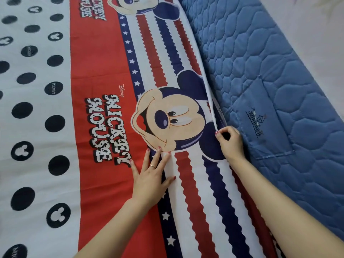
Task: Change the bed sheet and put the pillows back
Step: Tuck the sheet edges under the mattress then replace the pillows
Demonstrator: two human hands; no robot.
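Observation:
A Mickey Mouse bed sheet (104, 75) lies spread over the bed, with black dots on white at the left, a red band, and red, white and navy stripes at the right. My left hand (151, 175) presses flat on the striped part, fingers spread. My right hand (229, 141) pinches the sheet's white edge where it meets the blue quilted mattress (260, 58). No pillows are in view.
The blue quilted mattress runs along the right side, with a stitched patch bearing a dark logo (256, 123). A pale wall or floor (316, 34) shows past it at the upper right.

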